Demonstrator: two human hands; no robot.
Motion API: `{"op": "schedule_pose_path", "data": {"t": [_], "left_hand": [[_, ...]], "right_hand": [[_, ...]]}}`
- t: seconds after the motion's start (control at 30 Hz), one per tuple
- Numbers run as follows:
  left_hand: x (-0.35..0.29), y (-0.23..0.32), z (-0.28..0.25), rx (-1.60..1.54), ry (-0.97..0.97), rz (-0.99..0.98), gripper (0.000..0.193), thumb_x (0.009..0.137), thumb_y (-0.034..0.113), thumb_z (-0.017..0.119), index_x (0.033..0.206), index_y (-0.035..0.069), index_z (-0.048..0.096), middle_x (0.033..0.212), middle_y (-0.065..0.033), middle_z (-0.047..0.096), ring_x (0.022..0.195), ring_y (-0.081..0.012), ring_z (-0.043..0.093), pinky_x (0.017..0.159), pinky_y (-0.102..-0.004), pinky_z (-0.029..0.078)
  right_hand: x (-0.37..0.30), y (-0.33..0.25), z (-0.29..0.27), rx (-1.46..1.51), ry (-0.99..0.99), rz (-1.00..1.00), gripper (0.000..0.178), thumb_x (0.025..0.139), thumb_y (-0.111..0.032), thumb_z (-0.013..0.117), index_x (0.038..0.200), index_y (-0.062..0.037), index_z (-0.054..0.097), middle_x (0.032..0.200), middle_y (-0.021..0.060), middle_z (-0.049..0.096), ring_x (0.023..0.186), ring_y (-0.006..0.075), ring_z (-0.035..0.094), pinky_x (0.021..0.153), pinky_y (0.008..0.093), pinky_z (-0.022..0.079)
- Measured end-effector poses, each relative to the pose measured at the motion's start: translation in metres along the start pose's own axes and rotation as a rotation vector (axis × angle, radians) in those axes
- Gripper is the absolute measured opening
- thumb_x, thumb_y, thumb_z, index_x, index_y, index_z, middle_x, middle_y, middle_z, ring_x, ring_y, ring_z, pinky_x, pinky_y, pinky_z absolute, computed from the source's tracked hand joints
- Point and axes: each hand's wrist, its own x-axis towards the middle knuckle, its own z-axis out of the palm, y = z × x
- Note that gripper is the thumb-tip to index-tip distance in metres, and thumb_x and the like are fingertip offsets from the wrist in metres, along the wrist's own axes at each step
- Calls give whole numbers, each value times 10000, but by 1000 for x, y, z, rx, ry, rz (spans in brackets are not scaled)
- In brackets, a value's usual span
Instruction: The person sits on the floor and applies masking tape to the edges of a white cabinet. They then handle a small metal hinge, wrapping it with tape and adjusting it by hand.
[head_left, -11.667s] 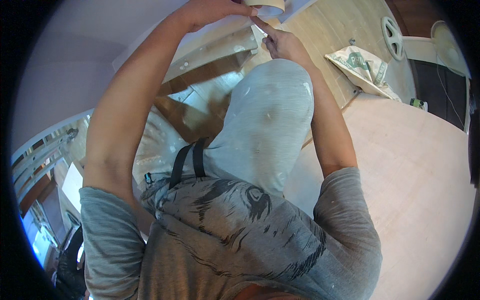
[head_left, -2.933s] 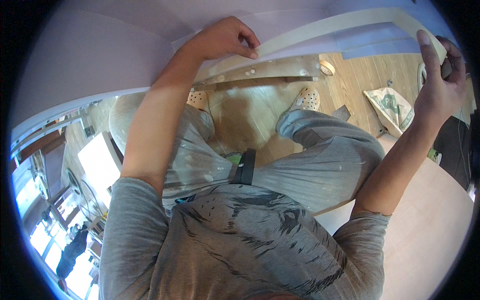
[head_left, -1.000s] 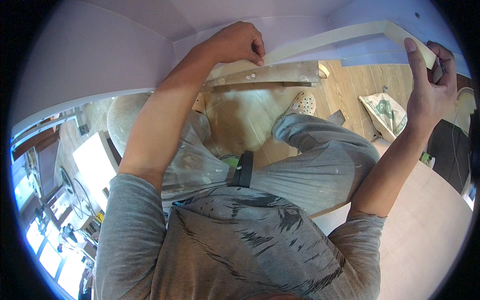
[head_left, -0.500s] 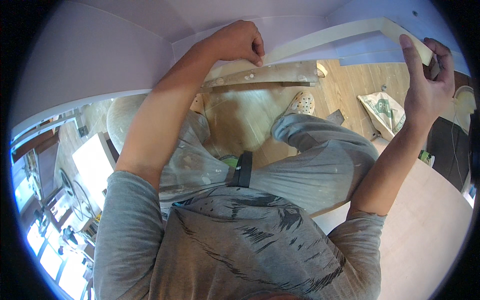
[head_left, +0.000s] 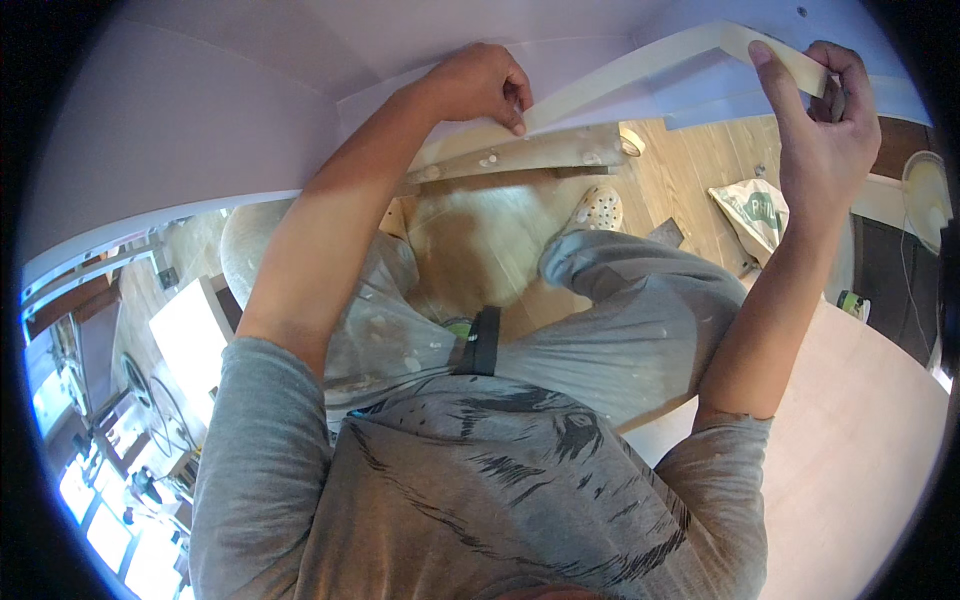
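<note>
A long pale cream strip that looks like masking tape (head_left: 655, 70) runs along the front edge of a light purple panel and rises off it to the right. My left hand (head_left: 483, 88) is curled over that edge, its thumb and fingers pinching the strip there. At the upper right, my right hand (head_left: 825, 125) grips the free end between thumb and fingers, the strip bending sharply just before it. Between my hands the strip hangs clear of the panel edge.
The light purple panel (head_left: 190, 130) walls the far side. Below its edge lies a stained board (head_left: 520, 152), with a tape roll (head_left: 630, 140) beside it. A printed bag (head_left: 752, 215) rests on the wooden floor. A pale round tabletop (head_left: 850, 440) stands at my right.
My right hand has moved left and slightly up, carrying the strip's free end along. My left hand keeps its place on the edge.
</note>
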Motion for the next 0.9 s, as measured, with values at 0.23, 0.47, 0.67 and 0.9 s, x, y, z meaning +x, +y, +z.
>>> {"op": "schedule_pose_path", "data": {"t": [0.23, 0.47, 0.67, 0.9], "left_hand": [[14, -2, 0, 18, -8, 80, 369, 669, 248, 895, 929, 21, 768, 830, -92, 724, 776, -212, 669, 746, -341, 518], [31, 16, -4, -45, -55, 39, 309, 716, 229, 884, 829, -9, 721, 776, -54, 662, 749, -160, 583, 750, -308, 471], [44, 8, -4, -208, -23, 22, 352, 708, 294, 906, 895, 29, 769, 827, -35, 706, 773, -159, 609, 754, -311, 479], [47, 11, -2, -316, -68, 22, 279, 726, 242, 897, 802, 26, 737, 765, -14, 680, 747, -115, 592, 730, -285, 468]], "right_hand": [[-1, -12, 12, -43, 15, -37, 354, 744, -187, 837, 955, -15, 611, 821, 19, 570, 726, 91, 526, 652, 231, 424], [1, -32, 13, -107, 69, -135, 342, 680, -198, 793, 870, -30, 565, 768, 38, 514, 706, 135, 496, 639, 294, 402], [3, -26, 4, -93, 85, -232, 347, 665, -225, 780, 850, -25, 565, 777, 101, 562, 704, 214, 552, 661, 349, 441], [9, -10, -2, -104, 91, -188, 359, 655, -258, 757, 837, -2, 581, 794, 146, 592, 751, 284, 592, 685, 382, 458]]}}
